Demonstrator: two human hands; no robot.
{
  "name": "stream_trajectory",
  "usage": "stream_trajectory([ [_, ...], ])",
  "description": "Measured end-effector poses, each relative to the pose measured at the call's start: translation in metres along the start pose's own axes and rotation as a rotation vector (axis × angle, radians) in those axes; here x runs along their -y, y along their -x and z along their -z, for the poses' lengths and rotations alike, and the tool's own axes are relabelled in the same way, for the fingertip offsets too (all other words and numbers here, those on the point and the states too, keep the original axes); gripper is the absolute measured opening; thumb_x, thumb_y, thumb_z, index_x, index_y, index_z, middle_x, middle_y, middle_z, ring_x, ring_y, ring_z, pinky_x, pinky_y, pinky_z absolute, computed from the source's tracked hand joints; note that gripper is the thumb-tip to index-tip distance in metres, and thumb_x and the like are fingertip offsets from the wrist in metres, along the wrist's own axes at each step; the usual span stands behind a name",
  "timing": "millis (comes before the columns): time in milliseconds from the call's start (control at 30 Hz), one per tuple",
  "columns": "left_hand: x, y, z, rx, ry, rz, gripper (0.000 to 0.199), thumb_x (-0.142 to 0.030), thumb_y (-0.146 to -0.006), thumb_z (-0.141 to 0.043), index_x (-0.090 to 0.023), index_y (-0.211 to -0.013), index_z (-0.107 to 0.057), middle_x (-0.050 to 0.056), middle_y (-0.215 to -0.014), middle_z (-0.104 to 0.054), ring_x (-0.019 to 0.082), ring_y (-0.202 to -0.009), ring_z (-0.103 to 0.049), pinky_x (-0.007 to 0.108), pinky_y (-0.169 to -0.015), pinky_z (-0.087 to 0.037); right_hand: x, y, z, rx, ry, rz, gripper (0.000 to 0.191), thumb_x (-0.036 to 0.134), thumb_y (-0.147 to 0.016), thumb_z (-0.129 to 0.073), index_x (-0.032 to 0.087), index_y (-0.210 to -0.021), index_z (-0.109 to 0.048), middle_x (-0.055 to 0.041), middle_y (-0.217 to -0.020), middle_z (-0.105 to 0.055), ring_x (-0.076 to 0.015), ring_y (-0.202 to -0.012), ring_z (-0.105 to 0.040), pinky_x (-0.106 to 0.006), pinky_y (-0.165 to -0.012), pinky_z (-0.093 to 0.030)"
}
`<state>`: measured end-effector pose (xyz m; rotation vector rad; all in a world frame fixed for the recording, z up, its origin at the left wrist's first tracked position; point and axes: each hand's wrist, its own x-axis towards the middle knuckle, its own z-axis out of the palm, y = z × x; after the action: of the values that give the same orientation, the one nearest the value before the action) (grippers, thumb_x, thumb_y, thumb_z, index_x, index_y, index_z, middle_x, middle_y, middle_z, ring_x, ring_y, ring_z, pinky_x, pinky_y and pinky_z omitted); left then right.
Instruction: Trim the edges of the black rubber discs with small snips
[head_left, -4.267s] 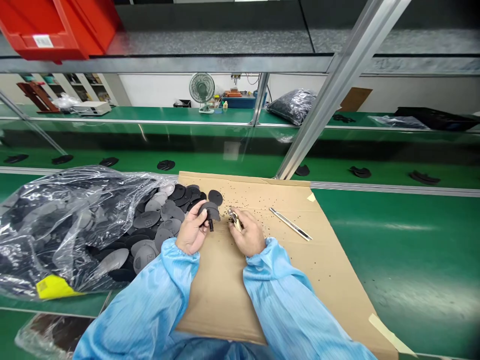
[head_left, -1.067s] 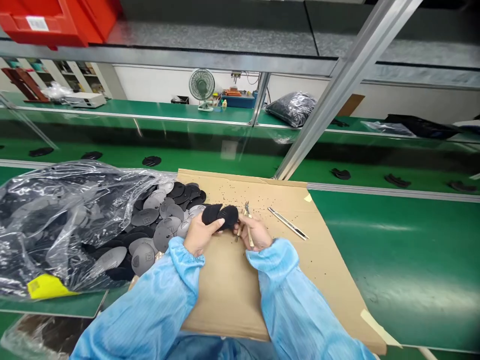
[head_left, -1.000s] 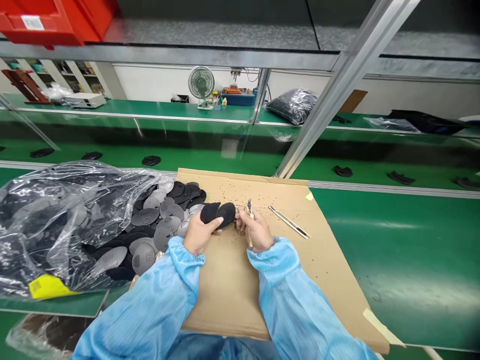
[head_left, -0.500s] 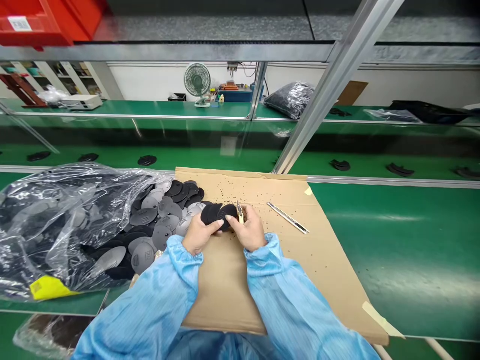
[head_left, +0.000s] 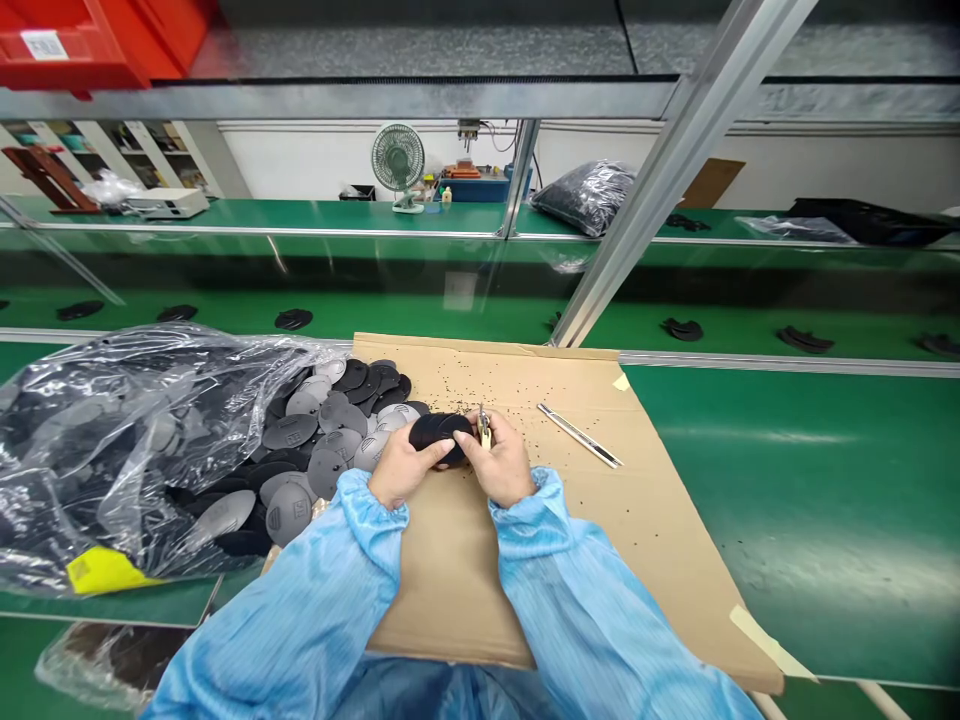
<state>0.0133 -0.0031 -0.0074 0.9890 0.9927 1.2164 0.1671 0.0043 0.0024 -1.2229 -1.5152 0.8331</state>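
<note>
Several black oval pads (head_left: 441, 430) are held overlapping between my two hands above the cardboard sheet (head_left: 450, 560). My left hand (head_left: 400, 468) grips their left side, thumb on top. On their right side, my right hand (head_left: 504, 464) presses with its thumb and also holds a small cutting tool (head_left: 484, 430) with a pale yellow handle, pointing away from me. Just left of my left hand lies a pile of grey and black oval pads (head_left: 322, 430), spilling from a clear plastic bag (head_left: 142, 440). A silver utility knife (head_left: 580, 436) rests on the cardboard to the right.
Small black scraps dot the cardboard. Behind it runs a green conveyor (head_left: 420, 315) carrying dark pieces, with a slanted metal post (head_left: 675, 180) rising at the right. A red bin (head_left: 105, 45) sits at the upper left; a fan (head_left: 397, 160) stands at the back.
The black pads between my hands have shifted closer together, overlapping more. Both hands remain on them, and the cutting tool is still in my right hand. The view has moved slightly.
</note>
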Motion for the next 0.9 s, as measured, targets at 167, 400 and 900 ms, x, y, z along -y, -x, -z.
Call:
stream_trajectory([
  [167, 0.001, 0.000, 0.001, -0.009, -0.009, -0.050, 0.038, -0.029, -0.064, -0.080, -0.014, -0.097, -0.070, 0.010, -0.097, -0.071, 0.023, -0.092, -0.065, 0.036, -0.087, -0.052, 0.001, -0.001, 0.000, 0.007, 0.028, -0.011, 0.026, 0.038, -0.073, -0.065, 0.020, -0.092, -0.061, -0.0029, -0.081, -0.063, -0.0188, -0.074, -0.057, -0.029, -0.068, -0.047],
  [400, -0.003, 0.002, -0.002, 0.038, 0.185, -0.020, 0.036, -0.027, -0.060, -0.083, -0.013, -0.091, -0.070, 0.011, -0.096, -0.071, 0.024, -0.090, -0.066, 0.040, -0.089, -0.051, 0.003, -0.002, 0.000, 0.099, -0.227, -0.138, 0.036, 0.042, -0.066, -0.074, 0.019, -0.091, -0.061, -0.0014, -0.081, -0.065, -0.0173, -0.071, -0.059, -0.029, -0.066, -0.049],
  [900, -0.003, 0.000, -0.002, 0.064, 0.263, 0.007, 0.032, -0.023, -0.062, -0.082, -0.013, -0.090, -0.069, 0.010, -0.095, -0.071, 0.022, -0.092, -0.066, 0.037, -0.089, -0.051, -0.001, -0.002, -0.012, 0.015, -0.418, -0.276, 0.042, 0.038, -0.054, -0.083, 0.018, -0.083, -0.060, 0.0011, -0.070, -0.061, -0.0148, -0.063, -0.057, -0.028, -0.063, -0.050],
])
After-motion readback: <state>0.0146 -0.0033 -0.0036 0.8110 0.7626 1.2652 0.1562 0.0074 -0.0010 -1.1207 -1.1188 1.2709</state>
